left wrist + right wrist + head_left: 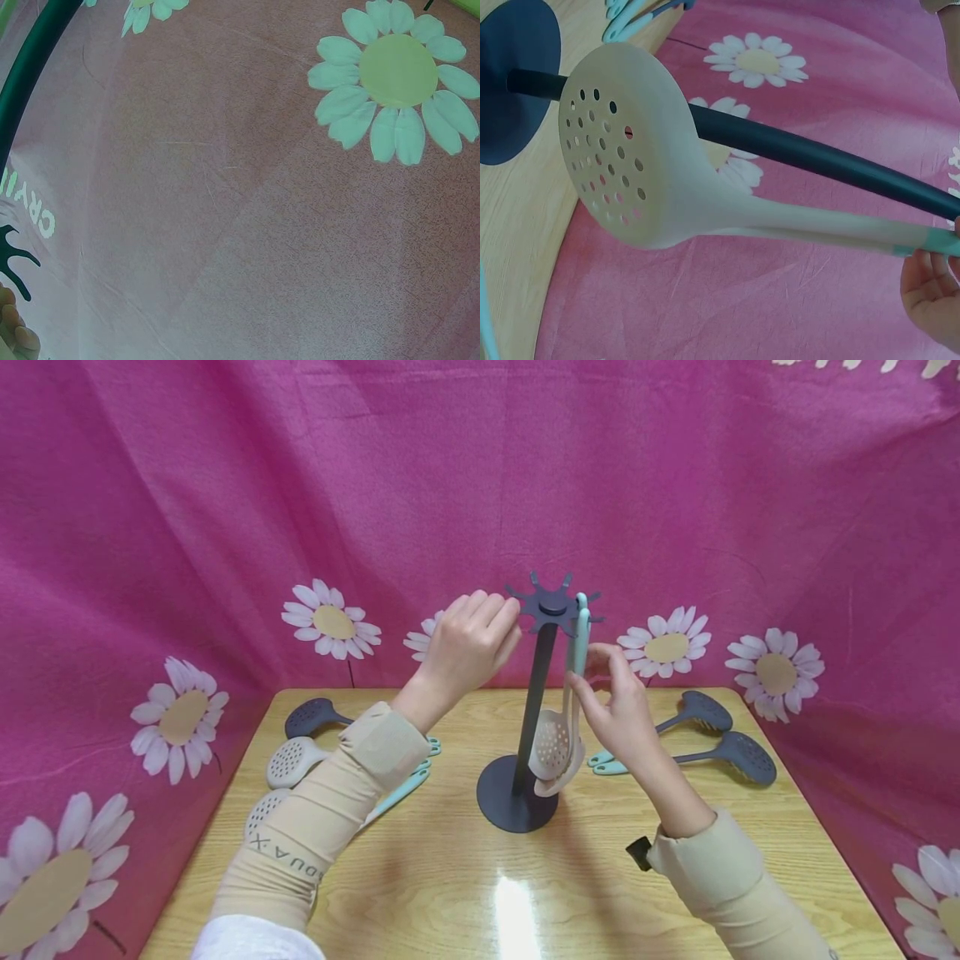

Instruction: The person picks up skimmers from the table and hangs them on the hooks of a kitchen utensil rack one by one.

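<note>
A dark utensil stand rises from a round base, with a ring of hooks on top. My left hand, fingers curled, grips a hook at the ring's left; its fingers show beside the hooks in the left wrist view. At the right side hang two pale utensils with turquoise handles, close together. My right hand pinches the handle of the nearer one, a skimmer, between thumb and fingers. Behind it, a second perforated head is partly covered. The handle tops overlap the hooks.
On the table's left lie a dark skimmer and two pale skimmers, partly behind my left forearm. Two dark utensils with turquoise handles lie at the right. A pink flowered cloth hangs round the table.
</note>
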`<state>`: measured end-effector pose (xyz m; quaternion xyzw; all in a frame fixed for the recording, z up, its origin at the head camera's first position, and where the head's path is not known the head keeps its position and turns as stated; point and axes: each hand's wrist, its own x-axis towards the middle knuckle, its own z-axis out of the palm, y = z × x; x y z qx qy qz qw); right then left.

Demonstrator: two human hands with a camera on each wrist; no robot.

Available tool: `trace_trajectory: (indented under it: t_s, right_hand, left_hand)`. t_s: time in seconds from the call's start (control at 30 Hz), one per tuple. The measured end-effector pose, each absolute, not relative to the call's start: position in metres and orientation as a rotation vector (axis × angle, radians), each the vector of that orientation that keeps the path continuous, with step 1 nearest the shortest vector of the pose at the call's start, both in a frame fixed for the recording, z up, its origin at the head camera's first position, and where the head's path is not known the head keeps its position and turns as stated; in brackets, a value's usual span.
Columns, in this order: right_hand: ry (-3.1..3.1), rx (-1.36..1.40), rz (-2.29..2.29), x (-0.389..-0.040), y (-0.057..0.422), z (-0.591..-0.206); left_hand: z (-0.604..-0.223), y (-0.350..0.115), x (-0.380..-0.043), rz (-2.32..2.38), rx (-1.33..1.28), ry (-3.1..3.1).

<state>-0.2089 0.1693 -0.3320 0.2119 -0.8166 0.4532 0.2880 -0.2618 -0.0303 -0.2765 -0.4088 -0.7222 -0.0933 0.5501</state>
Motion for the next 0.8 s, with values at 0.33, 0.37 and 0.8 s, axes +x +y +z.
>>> trace_trajectory:
  t_s: [0.33, 0.37, 0.8]
  right_hand:
    - [-1.953, 0.669, 1.161, -0.226, 0.188, -0.35]
    - [-1.921, 0.664, 1.153, -0.23, 0.191, -0.354]
    - [-2.124, 0.544, 0.787, -0.262, 0.243, -0.424]
  left_hand:
    - [-0.277, -0.03, -0.262, -0.223, -0.97, -1.702]
    - [-0.277, -0.03, -0.262, -0.224, -0.969, -1.702]
    - [-0.278, -0.03, -0.263, -0.23, -0.969, -1.699]
